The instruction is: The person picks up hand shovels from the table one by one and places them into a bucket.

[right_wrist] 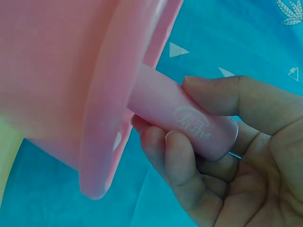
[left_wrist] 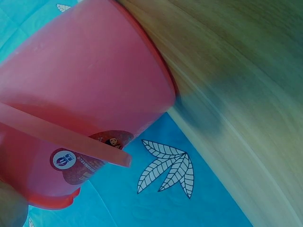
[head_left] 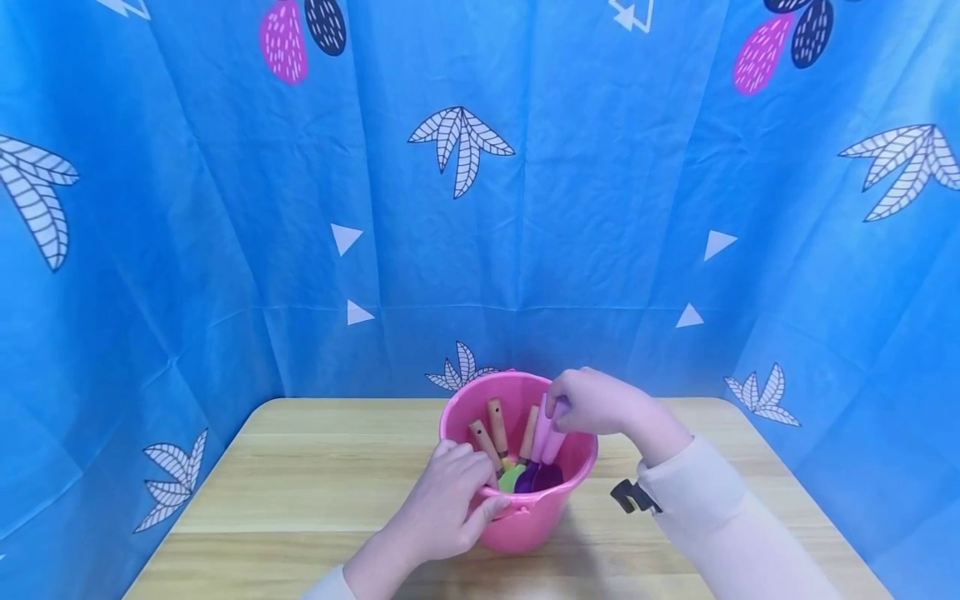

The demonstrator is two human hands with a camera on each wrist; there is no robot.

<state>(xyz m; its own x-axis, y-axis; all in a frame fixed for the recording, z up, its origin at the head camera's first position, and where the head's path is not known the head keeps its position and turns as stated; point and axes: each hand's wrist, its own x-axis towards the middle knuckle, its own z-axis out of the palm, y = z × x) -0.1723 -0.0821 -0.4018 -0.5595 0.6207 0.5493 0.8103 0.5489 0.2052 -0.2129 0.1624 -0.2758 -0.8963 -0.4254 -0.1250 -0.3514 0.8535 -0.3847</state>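
Observation:
A pink bucket stands upright on the table. My left hand grips its near left rim, thumb outside; only a sliver of that hand shows in the left wrist view. Over the right side of the bucket, my right hand pinches a pink tool handle near its end, thumb on one side and fingers on the other. Two pink handles lead down to purple, scoop-like heads. Beside them in the bucket stand wooden handles and a green piece.
The light wooden table runs back to a blue patterned cloth that hangs behind and at both sides. The bucket's carrying handle hangs along its outer wall. A black clip sits at the right cuff.

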